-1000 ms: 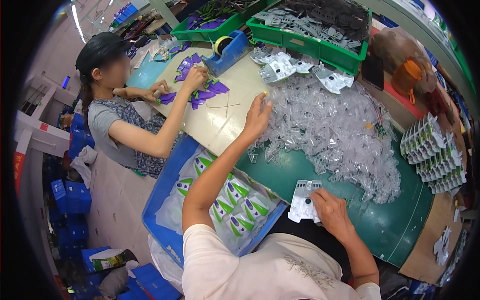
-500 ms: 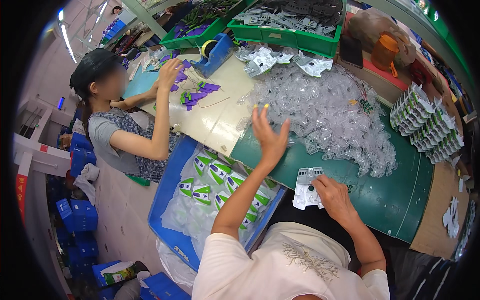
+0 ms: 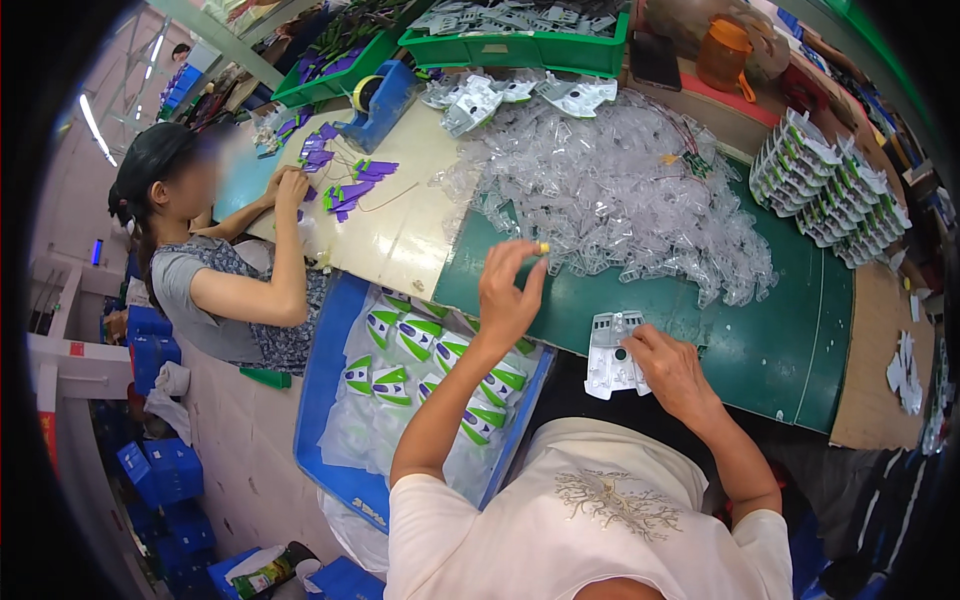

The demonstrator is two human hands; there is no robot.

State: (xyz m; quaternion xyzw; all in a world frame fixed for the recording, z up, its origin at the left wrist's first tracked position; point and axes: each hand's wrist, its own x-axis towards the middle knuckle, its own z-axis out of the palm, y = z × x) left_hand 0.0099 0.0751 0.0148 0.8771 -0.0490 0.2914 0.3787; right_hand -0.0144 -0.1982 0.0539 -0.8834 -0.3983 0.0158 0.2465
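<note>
Green tabletop (image 3: pixel 790 330) beyond my hands | right hand (image 3: pixel 677 372) pinches white moulded-plastic shell (image 3: pixel 608 373) by one edge | left hand (image 3: pixel 508 303): can't tell | one-sided grip could let shell slip

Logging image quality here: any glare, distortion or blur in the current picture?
Head view throughout: corners fall to black, and the green tabletop bows at its right edge; ceiling tube lamp burns white; cream tabletop shows soft sheen; clear plastic parts glint and merge; right hand looks fairly sharp.
</note>
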